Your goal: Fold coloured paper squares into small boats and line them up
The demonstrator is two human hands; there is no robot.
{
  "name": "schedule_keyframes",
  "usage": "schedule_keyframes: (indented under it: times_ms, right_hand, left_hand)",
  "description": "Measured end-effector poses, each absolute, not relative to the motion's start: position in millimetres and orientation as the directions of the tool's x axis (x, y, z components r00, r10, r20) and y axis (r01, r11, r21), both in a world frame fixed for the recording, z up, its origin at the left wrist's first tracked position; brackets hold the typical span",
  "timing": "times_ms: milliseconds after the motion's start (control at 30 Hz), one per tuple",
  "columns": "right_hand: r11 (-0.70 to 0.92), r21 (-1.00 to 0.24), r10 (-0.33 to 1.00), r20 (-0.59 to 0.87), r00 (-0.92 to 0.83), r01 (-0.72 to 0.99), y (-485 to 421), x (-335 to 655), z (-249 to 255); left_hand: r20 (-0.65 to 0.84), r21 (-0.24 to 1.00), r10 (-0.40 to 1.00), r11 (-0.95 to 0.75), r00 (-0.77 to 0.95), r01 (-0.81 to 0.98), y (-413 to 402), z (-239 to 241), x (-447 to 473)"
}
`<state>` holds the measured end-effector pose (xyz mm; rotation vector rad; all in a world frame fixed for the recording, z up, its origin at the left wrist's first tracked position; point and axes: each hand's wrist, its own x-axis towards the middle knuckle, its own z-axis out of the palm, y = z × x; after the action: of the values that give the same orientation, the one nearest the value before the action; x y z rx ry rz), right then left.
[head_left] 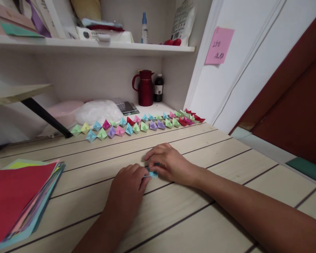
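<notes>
Left hand [129,184], right hand [168,163] – fingers curled, pinching blue folded paper [152,173] on table [200,211]

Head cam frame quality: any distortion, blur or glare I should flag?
Head view: strong wide-angle skew, door frame leans hard; light soft and even, only faint shadows under left hand and right hand; no glare; row of folded paper boats sharp; blue folded paper mostly hidden by the fingers.

Pale wood-plank surface with dark seams [226,154] across foreground. White alcove shelf board [94,47] above, white back wall [94,75] beneath it. Tall white panel [242,52] at right, pink square sticky note [219,45] stuck on it. Dark red-brown door [300,105] far right. Soft even light.
</notes>
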<state>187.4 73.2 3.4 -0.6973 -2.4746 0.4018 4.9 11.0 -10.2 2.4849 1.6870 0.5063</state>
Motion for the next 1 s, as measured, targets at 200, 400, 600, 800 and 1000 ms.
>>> schedule_keyframes:
  times_ms: [200, 400, 600, 800, 1000]
  right_hand:
    - [0.655, -0.721, 0.639, 0.369, -0.675, 0.227, 83.3, 203.3, 8.0]
    - [0.652, -0.707, 0.600, 0.261, -0.756, 0.274, 89.0, 213.9, 9.2]
    - [0.764, -0.551, 0.554, 0.297, -0.777, 0.334, 94.8, 210.6, 0.5]
    - [0.796, -0.508, 0.529, 0.318, -0.787, 0.330, 96.3, 211.2, 3.1]
    - [0.826, -0.447, 0.508, 0.327, -0.797, 0.343, 88.8, 207.5, 8.7]
  left_hand:
    - [0.209, 0.312, 0.926, -0.367, 0.313, 0.876, 7.0, -7.6, 2.2]
    - [0.216, 0.365, 0.932, -0.353, 0.291, 0.861, 7.2, -7.5, 1.2]
    - [0.234, 0.429, 0.941, -0.326, 0.244, 0.842, 7.1, -10.6, -1.6]
    - [0.189, 0.341, 0.922, -0.383, 0.337, 0.858, 7.2, -4.4, -6.4]
    - [0.166, 0.219, 0.912, -0.404, 0.374, 0.888, 7.7, -0.4, -3.0]
